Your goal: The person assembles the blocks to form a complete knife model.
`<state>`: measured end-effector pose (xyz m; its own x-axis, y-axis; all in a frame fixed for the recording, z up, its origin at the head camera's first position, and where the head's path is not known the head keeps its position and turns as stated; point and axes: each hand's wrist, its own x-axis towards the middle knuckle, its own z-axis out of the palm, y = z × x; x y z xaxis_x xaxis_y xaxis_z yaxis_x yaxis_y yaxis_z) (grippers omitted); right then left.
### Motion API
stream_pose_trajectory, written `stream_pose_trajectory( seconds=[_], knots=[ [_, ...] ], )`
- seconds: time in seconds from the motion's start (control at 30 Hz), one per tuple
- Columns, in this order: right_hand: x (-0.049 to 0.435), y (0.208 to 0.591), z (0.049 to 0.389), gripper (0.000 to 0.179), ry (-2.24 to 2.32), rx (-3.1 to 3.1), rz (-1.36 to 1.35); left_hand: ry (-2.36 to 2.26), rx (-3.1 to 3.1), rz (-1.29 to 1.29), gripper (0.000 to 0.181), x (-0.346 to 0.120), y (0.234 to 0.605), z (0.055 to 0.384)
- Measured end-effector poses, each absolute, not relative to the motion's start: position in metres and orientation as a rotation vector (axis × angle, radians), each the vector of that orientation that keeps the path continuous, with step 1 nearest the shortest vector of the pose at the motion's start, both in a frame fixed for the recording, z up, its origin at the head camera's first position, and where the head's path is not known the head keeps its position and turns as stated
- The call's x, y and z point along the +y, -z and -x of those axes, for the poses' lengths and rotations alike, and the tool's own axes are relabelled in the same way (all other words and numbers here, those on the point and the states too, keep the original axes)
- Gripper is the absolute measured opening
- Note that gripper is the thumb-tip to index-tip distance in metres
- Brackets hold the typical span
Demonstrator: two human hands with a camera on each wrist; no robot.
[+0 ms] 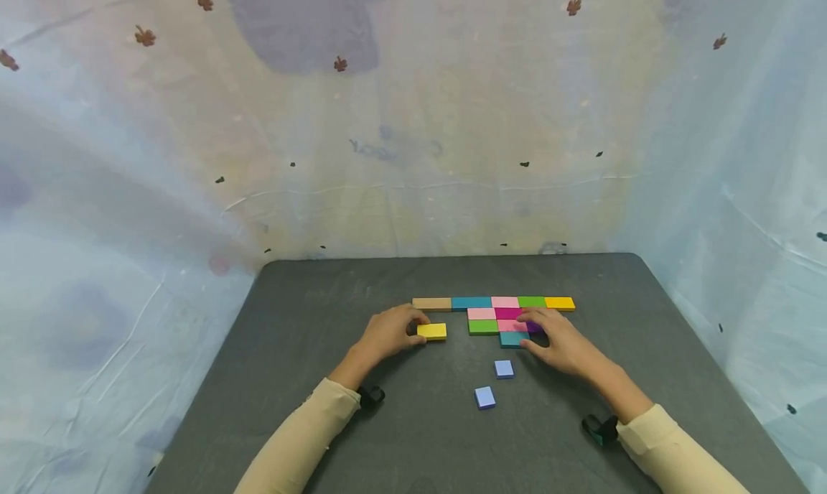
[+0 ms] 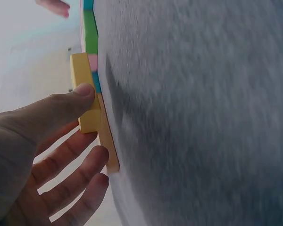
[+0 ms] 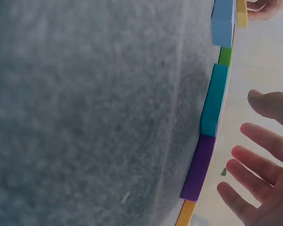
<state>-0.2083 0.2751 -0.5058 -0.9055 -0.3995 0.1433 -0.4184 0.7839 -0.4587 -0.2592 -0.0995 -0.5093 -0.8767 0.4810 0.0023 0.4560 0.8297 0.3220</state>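
My left hand (image 1: pixel 388 334) pinches a yellow block (image 2: pixel 86 94) between thumb and fingers, raised off the dark table just in front of a tan block (image 1: pixel 432 304). The right hand (image 1: pixel 561 343) holds nothing; its fingers are spread and relaxed beside a flat arrangement of coloured blocks. Nearest to it are a teal block (image 3: pixel 213 99) and a purple block (image 3: pixel 198 167), the latter partly covered by the hand in the head view. A back row runs from tan through blue (image 1: pixel 472 304), pink and green to a yellow-orange block (image 1: pixel 559 304), with magenta, pink and green blocks in front.
Two light blue square blocks (image 1: pixel 504 369) (image 1: pixel 484 398) lie apart, nearer the table's front. The dark grey table (image 1: pixel 362 436) has rounded far corners. Behind and beside it hangs a pale patterned sheet (image 1: pixel 413 120). A dark band (image 1: pixel 601 431) sits at the right wrist.
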Motion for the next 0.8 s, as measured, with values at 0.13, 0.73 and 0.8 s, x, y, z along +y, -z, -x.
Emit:
stream_pose_trajectory(
  seconds=[0.13, 0.73, 0.8],
  knots=[
    [0.277, 0.508, 0.213, 0.052, -0.781, -2.954, -0.661, -0.481, 2.918, -0.793, 0.035, -0.09, 0.51, 0.256],
    [0.28, 0.518, 0.227, 0.055, -0.737, -3.053, -0.665, -0.411, 2.885, -0.857, 0.034, -0.052, 0.518, 0.249],
    [0.28, 0.518, 0.228, 0.056, -0.725, -3.066, -0.658, -0.403, 2.891, -0.863, 0.034, -0.049, 0.519, 0.248]
  ],
)
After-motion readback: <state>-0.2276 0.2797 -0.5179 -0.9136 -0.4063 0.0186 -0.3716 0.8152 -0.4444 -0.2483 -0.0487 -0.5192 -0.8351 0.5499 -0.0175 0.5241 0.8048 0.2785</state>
